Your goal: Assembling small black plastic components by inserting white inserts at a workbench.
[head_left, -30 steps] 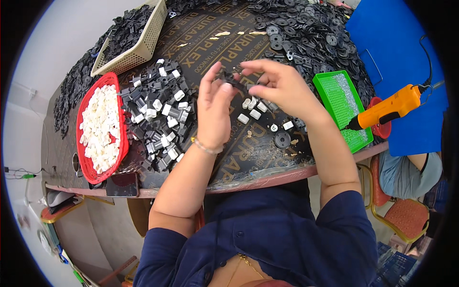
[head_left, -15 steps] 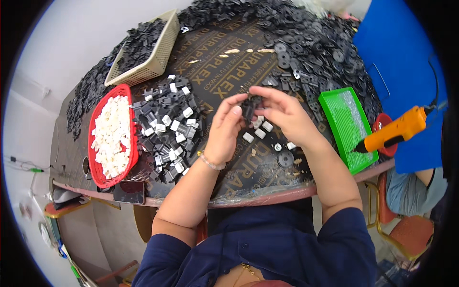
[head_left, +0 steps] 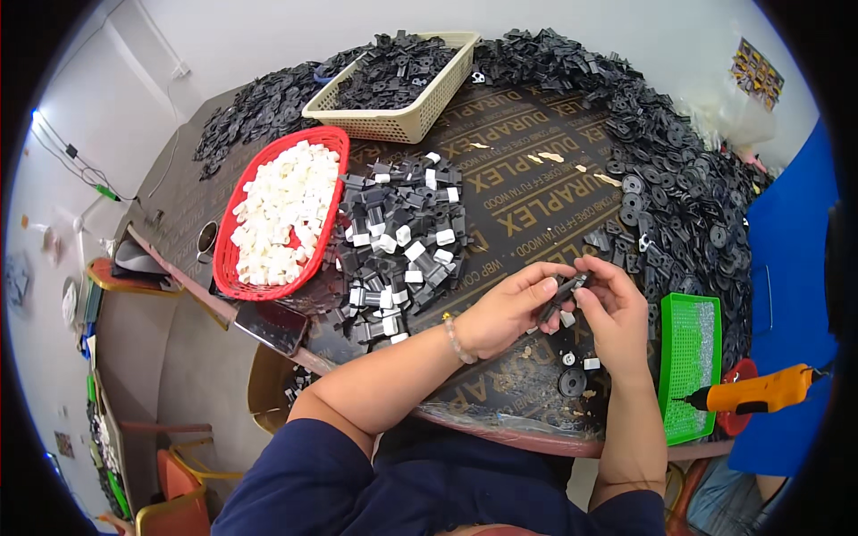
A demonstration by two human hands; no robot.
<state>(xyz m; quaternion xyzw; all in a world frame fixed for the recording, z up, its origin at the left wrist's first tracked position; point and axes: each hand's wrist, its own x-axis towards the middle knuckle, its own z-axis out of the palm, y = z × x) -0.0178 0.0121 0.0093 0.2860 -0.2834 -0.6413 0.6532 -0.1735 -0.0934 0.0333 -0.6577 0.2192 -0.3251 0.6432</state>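
Between my two hands, above the near part of the table, is a small black plastic part [head_left: 559, 295], held at a tilt. My left hand [head_left: 508, 313] pinches its lower left end with thumb and fingers. My right hand [head_left: 618, 314] grips the upper right end, thumb and fingertips pressed on it. Fingers cover much of the part, so its exact shape is hard to tell. Just below the hands lie a white cap [head_left: 592, 364], a small round white piece [head_left: 568, 358] and a black disc [head_left: 572, 384]. Another white cap [head_left: 567, 318] shows partly between the hands.
Left of my hands lies a pile of black parts with white caps [head_left: 402, 250]. Beyond it stand a red basket of white caps [head_left: 336, 179] and a cream basket of black parts [head_left: 384, 125]. At right are black discs [head_left: 679, 196], a green tray [head_left: 679, 308] and an orange electric screwdriver [head_left: 764, 390].
The head view has turned left, so the table's contents appear farther right. The black part has tipped from nearly upright to slanted, and both hands remain on it.
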